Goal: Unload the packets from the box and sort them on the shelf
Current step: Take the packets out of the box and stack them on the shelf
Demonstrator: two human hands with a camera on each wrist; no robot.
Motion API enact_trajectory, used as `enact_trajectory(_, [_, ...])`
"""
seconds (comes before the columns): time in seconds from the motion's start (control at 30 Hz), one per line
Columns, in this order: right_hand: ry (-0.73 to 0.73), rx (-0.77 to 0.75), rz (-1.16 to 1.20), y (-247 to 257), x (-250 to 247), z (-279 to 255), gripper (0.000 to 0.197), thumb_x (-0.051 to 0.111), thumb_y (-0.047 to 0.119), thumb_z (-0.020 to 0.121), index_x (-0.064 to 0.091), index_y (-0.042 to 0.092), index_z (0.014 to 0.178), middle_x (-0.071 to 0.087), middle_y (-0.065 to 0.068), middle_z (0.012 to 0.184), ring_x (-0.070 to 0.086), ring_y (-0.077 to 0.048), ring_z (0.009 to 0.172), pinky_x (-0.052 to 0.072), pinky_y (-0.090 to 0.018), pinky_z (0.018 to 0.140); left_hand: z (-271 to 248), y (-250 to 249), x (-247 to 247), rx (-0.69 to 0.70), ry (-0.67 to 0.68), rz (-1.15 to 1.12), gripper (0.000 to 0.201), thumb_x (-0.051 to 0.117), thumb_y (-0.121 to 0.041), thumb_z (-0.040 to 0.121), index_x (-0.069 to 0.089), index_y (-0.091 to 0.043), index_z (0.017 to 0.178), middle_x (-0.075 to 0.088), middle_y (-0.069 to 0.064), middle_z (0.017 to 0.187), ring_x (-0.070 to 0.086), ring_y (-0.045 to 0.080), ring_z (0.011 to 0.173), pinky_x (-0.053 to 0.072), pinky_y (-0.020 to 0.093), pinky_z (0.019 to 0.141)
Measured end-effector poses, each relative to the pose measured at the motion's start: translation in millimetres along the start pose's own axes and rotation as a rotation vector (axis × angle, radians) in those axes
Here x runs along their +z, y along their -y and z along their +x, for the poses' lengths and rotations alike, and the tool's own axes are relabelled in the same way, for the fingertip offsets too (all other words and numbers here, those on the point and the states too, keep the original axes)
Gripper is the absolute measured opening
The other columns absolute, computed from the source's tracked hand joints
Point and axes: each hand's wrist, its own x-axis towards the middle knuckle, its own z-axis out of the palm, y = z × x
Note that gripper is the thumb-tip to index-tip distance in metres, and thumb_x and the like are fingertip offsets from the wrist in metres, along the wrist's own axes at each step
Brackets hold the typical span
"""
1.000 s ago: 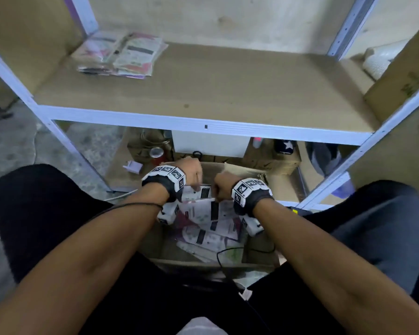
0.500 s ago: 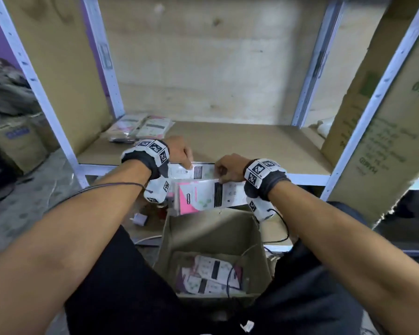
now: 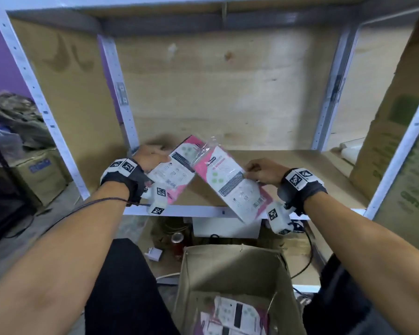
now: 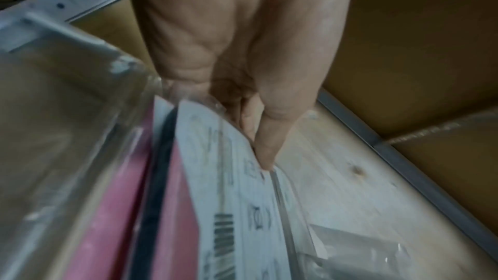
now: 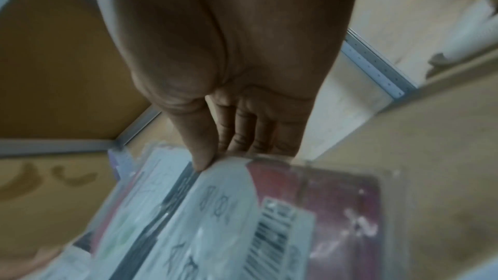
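Two packets are up over the shelf, one in each hand. The left hand holds the left packet by its upper edge; in the left wrist view the thumb lies flat on its printed face with the fingers behind, pinching it. The right hand pinches the right packet at its right edge, thumb on top and four fingers beneath it. Both packets are pink and white, sealed in clear plastic, each with one barcode on the side that shows. They tilt toward each other, their top corners close together or touching; which cannot be told. Neither rests on the shelf board.

One open cardboard box stands on the floor below, between the person's knees. More packets lie at its bottom, at least two, overlapping so the count is unsure. Under the shelf sit one red can and one white box.
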Motion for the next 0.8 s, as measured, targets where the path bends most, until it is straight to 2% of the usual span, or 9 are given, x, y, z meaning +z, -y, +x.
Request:
enact_trajectory(0.07, [-0.068,0.048,0.18,-2,4,17,0.012,0.06,0.007,0.095,0.055,0.01,0.084,0.054,-0.006,0.08,0.052,-0.019,0.073,0.044,-0.027,0.062,14,11,-4,-0.052,-0.033,-0.152,0.017,0.067,-0.003,0.091,0.07,-0.001,0.107,0.076,0.011,0.098,0.064,0.034,0.112,0.057,0.032,0.086])
enact_trajectory(0.1, [-0.089,0.063,0.245,-2,7,27,0.018,0.059,0.005,0.095,0.054,0.012,0.08,0.054,-0.005,0.078,0.051,-0.018,0.07,0.043,-0.027,0.061,22,16,-7,-0.092,-0.069,-0.168,0.018,0.068,-0.009,0.091,0.071,-0.003,0.108,0.076,0.012,0.101,0.066,0.032,0.108,0.058,0.034,0.085])
enact_trajectory(0.17, [-0.105,0.086,0.357,-1,14,50,0.023,0.057,0.001,0.095,0.053,0.012,0.075,0.053,-0.006,0.072,0.051,-0.017,0.063,0.042,-0.025,0.056,42,27,-13,-0.178,-0.145,-0.156,0.033,0.072,-0.023,0.089,0.071,-0.005,0.117,0.072,0.015,0.115,0.069,0.031,0.107,0.055,0.045,0.095])
enact_trajectory(0.23, [-0.114,0.111,0.482,1,24,77,0.023,0.057,0.0,0.095,0.054,0.011,0.074,0.057,-0.005,0.067,0.056,-0.016,0.055,0.045,-0.022,0.048,63,38,-19,-0.228,-0.187,-0.216,0.044,0.073,-0.025,0.088,0.065,-0.002,0.126,0.069,0.016,0.123,0.067,0.03,0.111,0.052,0.049,0.101])
enact_trajectory(0.43, [-0.114,0.193,0.727,23,59,157,0.015,0.056,-0.001,0.094,0.061,0.004,0.08,0.069,-0.009,0.072,0.067,-0.02,0.057,0.054,-0.027,0.049,117,65,-40,-0.31,-0.167,-0.312,0.043,0.058,-0.02,0.098,0.055,0.003,0.135,0.061,0.022,0.134,0.06,0.036,0.123,0.045,0.052,0.107])
enact_trajectory(0.57, [-0.041,0.241,0.845,45,89,209,0.013,0.054,0.003,0.097,0.06,-0.003,0.106,0.065,-0.02,0.102,0.064,-0.032,0.086,0.054,-0.048,0.085,149,88,-60,-0.337,-0.196,-0.201,0.047,0.052,-0.023,0.1,0.05,0.002,0.14,0.052,0.025,0.142,0.05,0.041,0.132,0.041,0.053,0.111])
enact_trajectory(0.6, [-0.027,0.253,0.857,49,97,221,0.016,0.054,0.004,0.097,0.059,-0.003,0.111,0.063,-0.021,0.106,0.063,-0.033,0.088,0.052,-0.05,0.088,157,94,-64,-0.335,-0.202,-0.17,0.046,0.051,-0.021,0.1,0.049,0.002,0.14,0.05,0.026,0.144,0.048,0.042,0.134,0.04,0.053,0.112])
enact_trajectory(0.7, [-0.011,0.28,0.843,57,122,254,0.019,0.055,0.004,0.097,0.06,-0.005,0.113,0.064,-0.021,0.103,0.063,-0.029,0.076,0.054,-0.044,0.078,182,117,-75,-0.349,-0.211,-0.128,0.044,0.054,-0.018,0.099,0.052,0.005,0.137,0.052,0.027,0.142,0.049,0.042,0.133,0.04,0.052,0.111])
enact_trajectory(0.8, [-0.002,0.287,0.794,59,144,284,0.009,0.055,0.003,0.097,0.062,-0.001,0.095,0.067,-0.016,0.089,0.064,-0.025,0.07,0.055,-0.036,0.062,199,135,-81,-0.372,-0.229,-0.124,0.044,0.059,-0.019,0.096,0.056,0.003,0.134,0.056,0.026,0.139,0.053,0.041,0.129,0.043,0.052,0.109])
